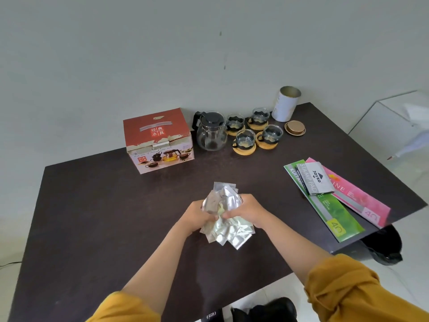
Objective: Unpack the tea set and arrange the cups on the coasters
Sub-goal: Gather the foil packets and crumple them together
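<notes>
Both hands (222, 211) clutch silver sachets (224, 219); grey packet (316, 178) reads "JOYKO STAMP PAD"

The person is wearing a mustard-yellow top with long sleeves. Both sleeves are pushed up and bunching in soft folds near the elbows, leaving the forearms bare. The left hand (197, 213) and right hand (243, 210) are bare, wearing no rings, watch or gloves that are showing.
</notes>
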A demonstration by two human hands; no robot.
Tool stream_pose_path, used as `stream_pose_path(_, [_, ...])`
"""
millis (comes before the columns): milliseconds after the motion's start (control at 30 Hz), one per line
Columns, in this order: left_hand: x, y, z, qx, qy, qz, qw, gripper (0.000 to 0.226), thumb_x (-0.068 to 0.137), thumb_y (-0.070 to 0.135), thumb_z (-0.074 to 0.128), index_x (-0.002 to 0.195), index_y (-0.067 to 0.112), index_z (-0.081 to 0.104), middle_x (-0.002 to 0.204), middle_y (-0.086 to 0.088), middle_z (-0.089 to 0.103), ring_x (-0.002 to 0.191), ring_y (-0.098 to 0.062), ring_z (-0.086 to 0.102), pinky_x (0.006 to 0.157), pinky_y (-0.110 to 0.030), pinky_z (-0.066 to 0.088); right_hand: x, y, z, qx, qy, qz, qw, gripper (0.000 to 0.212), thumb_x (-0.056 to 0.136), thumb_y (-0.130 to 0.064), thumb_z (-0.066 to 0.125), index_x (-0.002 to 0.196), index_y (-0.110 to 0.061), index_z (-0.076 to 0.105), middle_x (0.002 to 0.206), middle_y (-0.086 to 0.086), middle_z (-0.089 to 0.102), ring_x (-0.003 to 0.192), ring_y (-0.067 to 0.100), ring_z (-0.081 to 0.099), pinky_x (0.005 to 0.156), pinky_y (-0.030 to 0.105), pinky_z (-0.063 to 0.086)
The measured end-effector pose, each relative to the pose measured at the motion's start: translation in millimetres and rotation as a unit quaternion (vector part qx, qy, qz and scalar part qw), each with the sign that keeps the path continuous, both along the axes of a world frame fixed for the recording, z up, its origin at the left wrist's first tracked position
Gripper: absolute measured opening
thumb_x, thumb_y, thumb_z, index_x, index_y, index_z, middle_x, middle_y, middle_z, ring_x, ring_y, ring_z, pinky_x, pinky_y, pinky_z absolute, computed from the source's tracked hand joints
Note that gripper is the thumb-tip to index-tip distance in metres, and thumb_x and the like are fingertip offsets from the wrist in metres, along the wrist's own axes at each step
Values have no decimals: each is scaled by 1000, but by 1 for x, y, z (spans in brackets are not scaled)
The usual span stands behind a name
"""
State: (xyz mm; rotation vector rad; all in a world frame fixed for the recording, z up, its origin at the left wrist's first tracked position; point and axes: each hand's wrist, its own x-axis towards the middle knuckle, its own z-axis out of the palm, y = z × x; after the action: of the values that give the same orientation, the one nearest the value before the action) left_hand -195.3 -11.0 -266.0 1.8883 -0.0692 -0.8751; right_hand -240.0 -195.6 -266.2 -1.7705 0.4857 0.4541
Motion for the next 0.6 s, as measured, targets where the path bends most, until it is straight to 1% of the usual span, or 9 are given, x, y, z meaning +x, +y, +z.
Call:
stream_pose_path(67, [6,-16,8,-12,16,-14,1000,20,79,3,71,92,17,64,92,-1,68,86,-15,65,68,-23,51,3,-16,10,-1,-5,1,1000,41,59,-11,91,94,-11,69,93,5,74,88,20,71,85,43,57])
stream_pose_path(167, [13,-46,16,-21,44,-43,998,20,79,6,72,92,20,64,98,-5,70,91,-17,66,74,-28,52,-1,-45,19,-7,-9,-21,1000,45,57,-12,91,97,-9,70,93,5,75,88,21,72,86,44,57])
stream_pose_path(300, [9,-104,29,-42,66,-83,993,24,78,2,70,95,18,64,97,-5,70,88,-19,68,68,-28,54,-23,-98,27,-17,-13,-73,997,49,53,-20,93,96,-15,70,93,2,74,91,17,71,88,40,56])
stream_pose_path(333, [6,-120,31,-45,68,-91,993,25,77,1,70,96,17,65,98,-6,71,88,-20,69,68,-29,54,-31,-112,30,-13,-19,-83,996,46,55,-20,92,95,-15,71,92,0,74,90,15,70,86,38,56])
stream_pose_path(400, [-1,-156,34,-48,72,-114,990,28,75,0,71,99,15,65,99,-8,71,88,-23,69,68,-31,54,-52,-142,38,8,-34,-112,993,33,64,-13,88,91,-16,70,88,-1,73,83,11,70,73,27,57])
stream_pose_path(433, [-5,-175,35,-50,77,-129,987,30,75,0,71,101,14,65,101,-9,71,90,-24,69,69,-32,54,-64,-159,41,25,-42,-137,989,29,67,-10,86,91,-15,70,87,-1,73,80,11,71,68,25,56])
stream_pose_path(467, [-10,-195,35,-52,82,-143,985,32,74,-1,70,103,13,65,102,-10,71,91,-25,69,70,-33,55,-77,-176,43,38,-52,-161,985,29,68,-9,85,93,-14,70,89,1,74,81,13,71,68,26,56])
stream_pose_path(533, [-25,-239,38,-59,87,-172,979,33,75,-2,70,105,11,65,103,-10,71,93,-26,69,73,-35,55,-103,-218,44,42,-68,-208,975,34,68,-14,85,99,-11,71,96,6,74,92,20,70,80,35,56])
stream_pose_path(600, [-44,-287,38,-62,89,-194,975,36,75,0,70,108,11,64,104,-10,71,94,-25,69,77,-37,55,-132,-263,44,66,-79,-243,964,36,70,-19,84,103,-14,71,102,6,73,100,24,68,92,41,52])
